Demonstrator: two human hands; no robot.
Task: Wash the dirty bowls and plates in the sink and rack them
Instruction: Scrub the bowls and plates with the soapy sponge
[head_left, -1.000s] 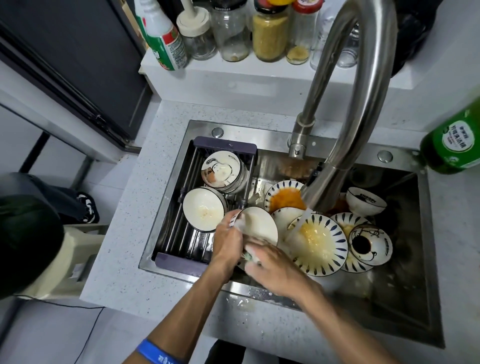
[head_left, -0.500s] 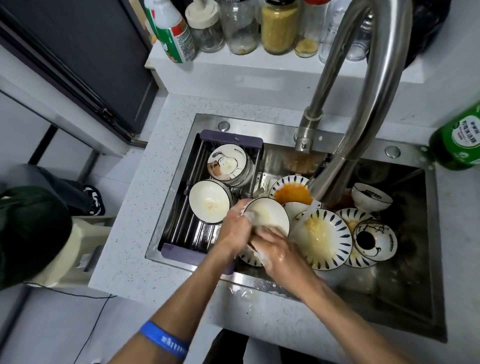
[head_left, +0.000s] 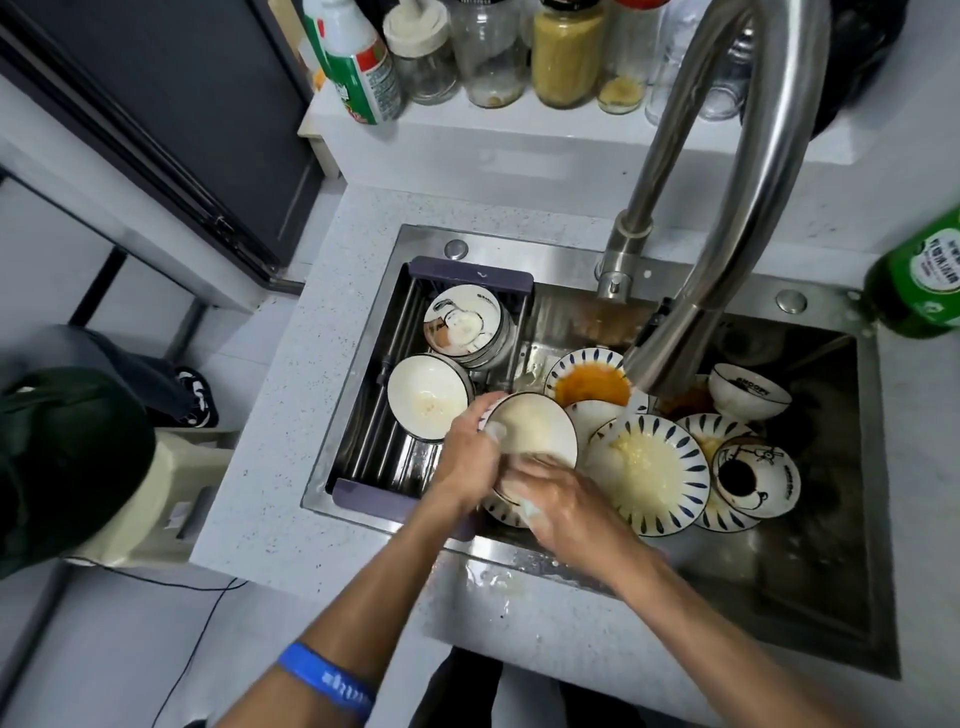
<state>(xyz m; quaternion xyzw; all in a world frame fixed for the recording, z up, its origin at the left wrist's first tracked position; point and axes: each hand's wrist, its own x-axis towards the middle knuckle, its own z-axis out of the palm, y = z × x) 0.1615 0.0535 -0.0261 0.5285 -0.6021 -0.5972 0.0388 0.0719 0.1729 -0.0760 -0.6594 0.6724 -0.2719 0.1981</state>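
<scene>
- The worktop (head_left: 291, 457) is pale stone with tiny dark specks, and the shiny metal sink (head_left: 831, 587) is set into it.
- A rack (head_left: 395, 457) of thin metal bars with purple ends lies across the left part of the sink.
- Two round bowls sit in the rack: a picture bowl (head_left: 462, 325) at the back, on top of other bowls, and a plain white bowl (head_left: 427, 397) with a dark rim in front of it.
- The left hand (head_left: 467, 457) curls round the left rim of the white bowl (head_left: 532, 431), which is tilted up just right of the rack, over the sink.
- The right hand (head_left: 566, 506) is wet and presses on the near side of that bowl. Its fingers are curled on something pale and soapy, but I cannot tell what it is.
- More dishes lie piled in the sink to the right: a striped bowl with orange sauce (head_left: 589, 382), a striped plate with yellow mush (head_left: 647, 475), and a cartoon bowl (head_left: 756, 478) on another striped plate.
- A small white bowl (head_left: 748, 397) sits behind them.
- The smooth steel tap (head_left: 727, 197) bends high over the dishes.
- A green bottle (head_left: 919, 280) stands at the far right edge.
</scene>
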